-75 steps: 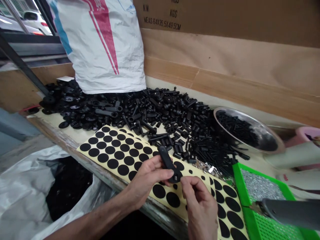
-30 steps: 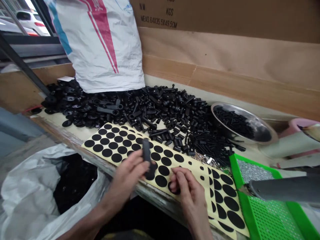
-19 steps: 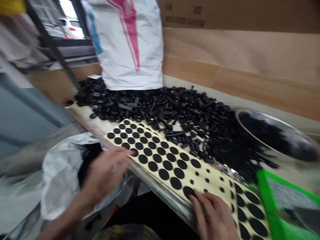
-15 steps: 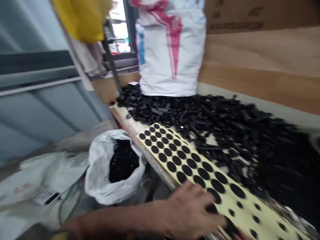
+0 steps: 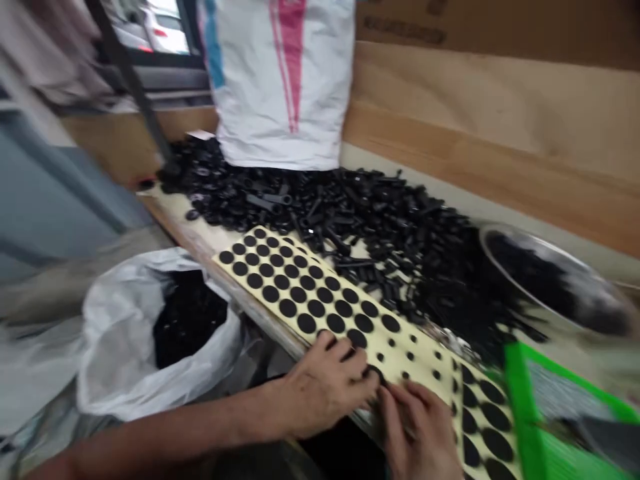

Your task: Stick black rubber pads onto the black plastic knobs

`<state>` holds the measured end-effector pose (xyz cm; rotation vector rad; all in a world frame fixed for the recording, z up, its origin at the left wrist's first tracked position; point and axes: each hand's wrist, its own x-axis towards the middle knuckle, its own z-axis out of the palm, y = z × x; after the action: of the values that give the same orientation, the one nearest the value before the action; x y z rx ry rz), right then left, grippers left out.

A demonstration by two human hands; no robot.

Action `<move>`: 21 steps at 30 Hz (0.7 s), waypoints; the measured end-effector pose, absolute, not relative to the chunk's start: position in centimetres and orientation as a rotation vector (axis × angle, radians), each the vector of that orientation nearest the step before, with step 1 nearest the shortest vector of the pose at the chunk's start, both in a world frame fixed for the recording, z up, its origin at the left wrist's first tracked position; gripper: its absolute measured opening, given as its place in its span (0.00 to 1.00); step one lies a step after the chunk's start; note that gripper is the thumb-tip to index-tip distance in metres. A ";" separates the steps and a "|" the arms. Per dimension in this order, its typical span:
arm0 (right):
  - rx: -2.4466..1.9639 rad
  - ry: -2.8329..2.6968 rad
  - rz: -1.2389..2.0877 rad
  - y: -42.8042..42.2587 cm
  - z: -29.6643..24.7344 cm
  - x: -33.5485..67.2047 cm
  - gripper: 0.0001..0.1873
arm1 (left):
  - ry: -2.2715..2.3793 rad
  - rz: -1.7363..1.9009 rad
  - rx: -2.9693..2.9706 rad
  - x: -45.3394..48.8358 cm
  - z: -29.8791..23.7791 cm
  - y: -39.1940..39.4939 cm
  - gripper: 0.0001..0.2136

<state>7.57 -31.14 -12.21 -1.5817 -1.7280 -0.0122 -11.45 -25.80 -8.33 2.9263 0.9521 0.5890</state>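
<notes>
Both my hands rest at the near edge of a cream backing sheet point(image 5: 320, 287) printed with rows of round black adhesive dots. My left hand point(image 5: 325, 387) lies flat on the sheet with its fingers apart, and nothing shows in it. My right hand point(image 5: 415, 427) is curled just beside it. Its fingertips are close to a black dot point(image 5: 373, 373) at the sheet's edge, and the fingers hide whether they pinch anything. A second part of the dotted sheet point(image 5: 483, 420) runs off to the lower right.
Behind the sheet lies a heap of black plastic parts point(image 5: 350, 227) below a white woven sack point(image 5: 285, 87). A steel bowl point(image 5: 565, 267) of black parts stands at right, a green perforated tray point(image 5: 520, 413) at lower right. An open white bag point(image 5: 120, 347) holds black parts left of the bench edge.
The black plastic part held in my left hand earlier no longer shows there. My left arm swung out over the white bag and returned to the sheet. The view swung left and came partway back.
</notes>
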 end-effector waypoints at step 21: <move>-1.549 -1.176 0.726 -30.6 -7.3 6.9 0.13 | 1.043 0.779 1.731 -9.8 -4.3 -22.7 0.06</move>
<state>6.93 -30.62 -7.32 -1.5491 -1.1763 0.7264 -9.80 -22.69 -4.34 1.7310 1.0433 0.7792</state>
